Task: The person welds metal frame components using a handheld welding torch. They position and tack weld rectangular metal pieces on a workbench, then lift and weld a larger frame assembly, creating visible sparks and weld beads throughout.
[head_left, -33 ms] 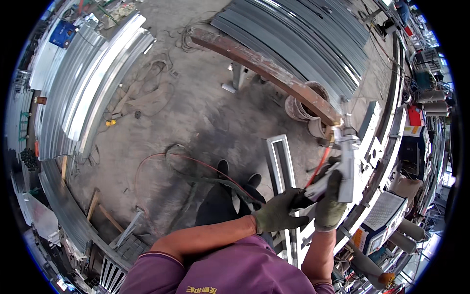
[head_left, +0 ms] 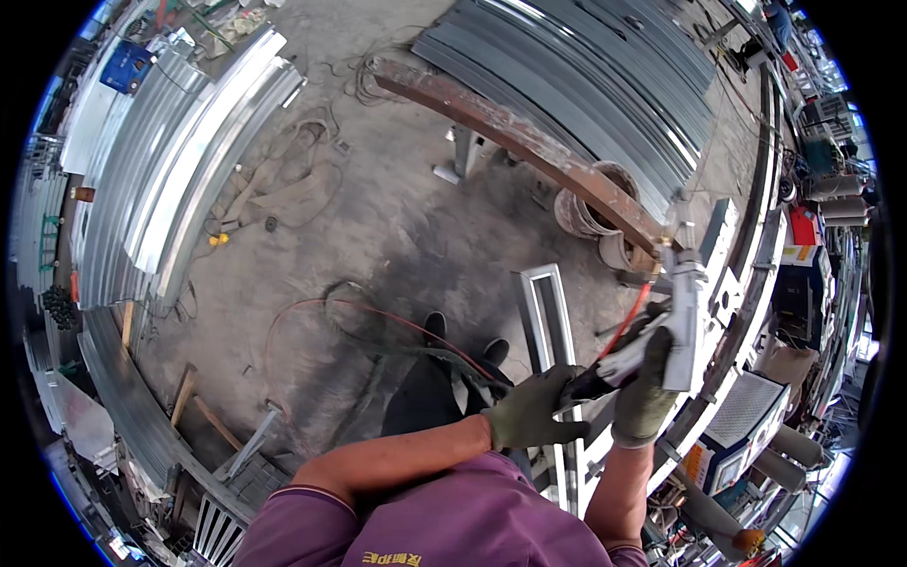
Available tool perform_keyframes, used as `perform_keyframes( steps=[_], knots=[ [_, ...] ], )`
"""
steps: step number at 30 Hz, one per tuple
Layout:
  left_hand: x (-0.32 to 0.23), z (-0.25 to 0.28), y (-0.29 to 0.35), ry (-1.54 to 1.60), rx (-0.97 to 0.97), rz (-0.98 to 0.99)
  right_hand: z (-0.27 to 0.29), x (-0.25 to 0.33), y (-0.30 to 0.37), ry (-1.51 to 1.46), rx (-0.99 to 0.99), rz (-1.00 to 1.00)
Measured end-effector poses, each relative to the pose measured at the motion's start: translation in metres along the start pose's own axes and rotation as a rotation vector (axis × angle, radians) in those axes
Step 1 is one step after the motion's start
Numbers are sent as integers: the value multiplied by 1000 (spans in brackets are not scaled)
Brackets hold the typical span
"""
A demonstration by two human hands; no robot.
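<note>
My right hand (head_left: 644, 397), in an olive work glove, is wrapped round a white and silver gun-shaped tool (head_left: 685, 307). The tool has a brass fitting near its far end, and a red hose (head_left: 627, 321) runs beside it. The gloved left hand (head_left: 531, 411) has its fingers curled at the tool's black rear part, with the thumb sticking out. The left fingertips are partly hidden there. Below the hands stands a silver metal frame (head_left: 543, 312) of square tube, next to a long pale workbench or rail.
A rusty brown beam (head_left: 510, 132) slants across ahead, above white buckets (head_left: 573, 215). Stacked grey metal profiles (head_left: 567, 71) lie behind it, with shiny ones (head_left: 203, 142) at left. A hose (head_left: 378, 345) trails by my feet. A white machine (head_left: 746, 406) stands at right.
The gun-shaped tool and my right hand have shifted slightly to the right. My left hand stays nearly where it was, and the whole view has moved a little.
</note>
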State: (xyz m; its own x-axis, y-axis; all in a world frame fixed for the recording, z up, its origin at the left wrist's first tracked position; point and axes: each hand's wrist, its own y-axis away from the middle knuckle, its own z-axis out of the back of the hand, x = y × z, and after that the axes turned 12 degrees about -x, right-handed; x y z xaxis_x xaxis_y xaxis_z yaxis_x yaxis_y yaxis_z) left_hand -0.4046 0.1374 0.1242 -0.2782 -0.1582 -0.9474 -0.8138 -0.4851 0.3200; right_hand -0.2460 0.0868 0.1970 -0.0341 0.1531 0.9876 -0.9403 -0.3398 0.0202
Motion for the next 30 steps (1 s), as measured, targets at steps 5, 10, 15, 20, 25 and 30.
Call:
perform_keyframes(
  steps=[5,10,15,20,25,30],
  knots=[
    [87,51,7,-251,-193,-311,-6,18,-7,-110,-215,-26],
    [57,121,-23,-567,-182,-177,-25,26,6,-41,-181,-101],
    [66,172,-74,-742,-118,-293,-47,-16,1,-252,-345,-216],
    [47,172,-132,-793,151,-135,-47,-65,-27,-210,-410,-184],
    [52,157,-140,-813,277,11,-50,-85,-38,6,-528,-159],
    [24,132,-159,-957,502,4,-40,-59,-40,119,-588,-153]
  ],
)
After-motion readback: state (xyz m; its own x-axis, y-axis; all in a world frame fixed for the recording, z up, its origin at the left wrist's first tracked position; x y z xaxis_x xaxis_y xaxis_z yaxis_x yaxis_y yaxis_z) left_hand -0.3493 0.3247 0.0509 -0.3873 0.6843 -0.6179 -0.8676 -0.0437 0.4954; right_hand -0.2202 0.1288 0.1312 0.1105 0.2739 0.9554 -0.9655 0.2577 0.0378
